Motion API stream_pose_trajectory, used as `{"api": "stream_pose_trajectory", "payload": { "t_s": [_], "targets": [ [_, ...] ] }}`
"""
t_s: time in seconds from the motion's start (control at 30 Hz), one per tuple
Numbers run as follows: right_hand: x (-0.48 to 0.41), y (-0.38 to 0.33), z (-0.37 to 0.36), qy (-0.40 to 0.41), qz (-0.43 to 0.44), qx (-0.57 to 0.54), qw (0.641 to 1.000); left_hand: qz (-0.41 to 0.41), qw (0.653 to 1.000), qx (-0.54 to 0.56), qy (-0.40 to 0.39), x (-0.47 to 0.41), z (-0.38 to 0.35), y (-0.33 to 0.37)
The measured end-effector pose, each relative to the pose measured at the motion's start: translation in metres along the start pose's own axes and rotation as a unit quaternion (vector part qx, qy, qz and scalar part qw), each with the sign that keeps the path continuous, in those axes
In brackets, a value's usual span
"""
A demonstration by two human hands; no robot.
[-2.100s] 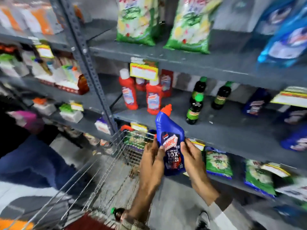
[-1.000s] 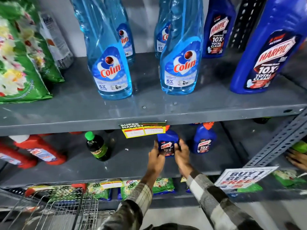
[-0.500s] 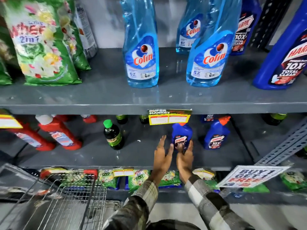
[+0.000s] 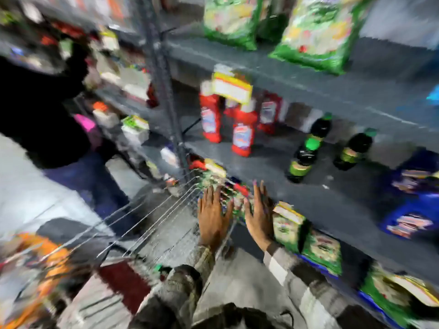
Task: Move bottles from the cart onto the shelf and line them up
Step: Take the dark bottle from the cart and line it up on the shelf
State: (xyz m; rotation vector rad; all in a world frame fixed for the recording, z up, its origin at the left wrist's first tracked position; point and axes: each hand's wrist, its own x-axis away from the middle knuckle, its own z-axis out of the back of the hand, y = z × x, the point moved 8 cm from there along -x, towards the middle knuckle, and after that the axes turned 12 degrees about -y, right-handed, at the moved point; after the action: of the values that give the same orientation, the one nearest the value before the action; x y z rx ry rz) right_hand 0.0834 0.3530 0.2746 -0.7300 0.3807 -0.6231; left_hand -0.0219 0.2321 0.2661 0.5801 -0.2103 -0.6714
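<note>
Two hands in frame, both empty with fingers spread flat, palms facing away. Left hand (image 4: pixel 213 217) sits over the far wire end of the cart (image 4: pixel 152 224); right hand (image 4: pixel 259 214) is just beside it at 3 o'clock, in front of the shelf edge. Neither touches a bottle. Plaid sleeves run back toward 6 o'clock.

Frame heavily motion-blurred — fine detail unreadable.

Cart: wire basket extends from the hands toward 8 o'clock. One green-capped bottle (image 4: pixel 159 269) shows low in the cart at 7 o'clock from the left hand; its body is mostly hidden.

Middle shelf (image 4: pixel 273 172), 12 to 2 o'clock from the hands:
- red bottles (image 4: pixel 242 136) with white caps, upright, grouped at 12 o'clock
- dark bottles with green caps (image 4: pixel 303 157), upright, at 1 o'clock
- blue bottles (image 4: pixel 411 195) at 3 o'clock, blurred — upright or lying, cannot tell

Green packets (image 4: pixel 285 224) stand on the lower shelf, just right of the right hand. Green bags (image 4: pixel 316 32) rest on the top shelf at 12–1 o'clock.
</note>
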Motion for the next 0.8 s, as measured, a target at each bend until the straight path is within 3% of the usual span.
{"api": "stream_pose_trajectory", "payload": {
  "t_s": [0.2, 0.33, 0.47, 0.63, 0.8],
  "targets": [
    [-0.003, -0.063, -0.155, -0.217, 0.082, 0.013, 0.973, 0.188, 0.974, 0.128, 0.01, 0.059, 0.032, -0.168],
    [0.015, -0.065, -0.25, -0.363, 0.06, 0.036, 0.929, 0.307, 0.913, 0.269, 0.016, 0.109, 0.015, -0.24],
    [0.044, -0.042, -0.325, -0.496, 0.025, 0.056, 0.866, 0.401, 0.853, 0.334, 0.013, 0.141, -0.028, -0.284],
    [0.073, -0.007, -0.396, -0.6, -0.009, 0.081, 0.796, 0.502, 0.738, 0.448, 0.048, 0.161, -0.111, -0.327],
    [0.101, 0.06, -0.451, -0.637, -0.082, 0.107, 0.759, 0.557, 0.686, 0.465, 0.052, 0.172, -0.19, -0.359]
  ]
}}
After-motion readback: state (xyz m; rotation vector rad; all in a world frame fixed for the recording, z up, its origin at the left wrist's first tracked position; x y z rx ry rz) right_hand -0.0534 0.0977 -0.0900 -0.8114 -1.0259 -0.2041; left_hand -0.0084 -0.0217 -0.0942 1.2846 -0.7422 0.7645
